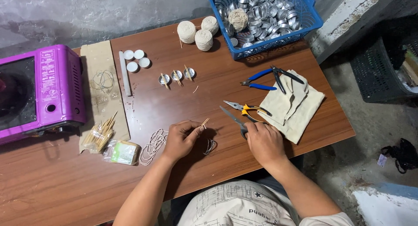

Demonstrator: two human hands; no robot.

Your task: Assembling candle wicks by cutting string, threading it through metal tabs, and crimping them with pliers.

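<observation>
Left hand [182, 139] pinches a thin pale wooden stick [204, 123] between thumb and fingertips, just above a small round metal cup [210, 146] on the table. Right hand [263, 143] is closed around the handle of grey metal scissors [233, 118], blades pointing up-left, beside yellow-handled pliers [248, 108]. Work surface is a reddish-brown wooden table [56, 187] on a bare concrete floor [374, 117]. At the left edge stands a magenta box-shaped appliance [41, 91] bearing a tall pale label panel. Nearby lie a bundle of wooden sticks [99, 134] and a clear plastic packet with green-white contents [123, 153]. A blue plastic basket of metal cups [265, 17] occupies the far edge.
</observation>
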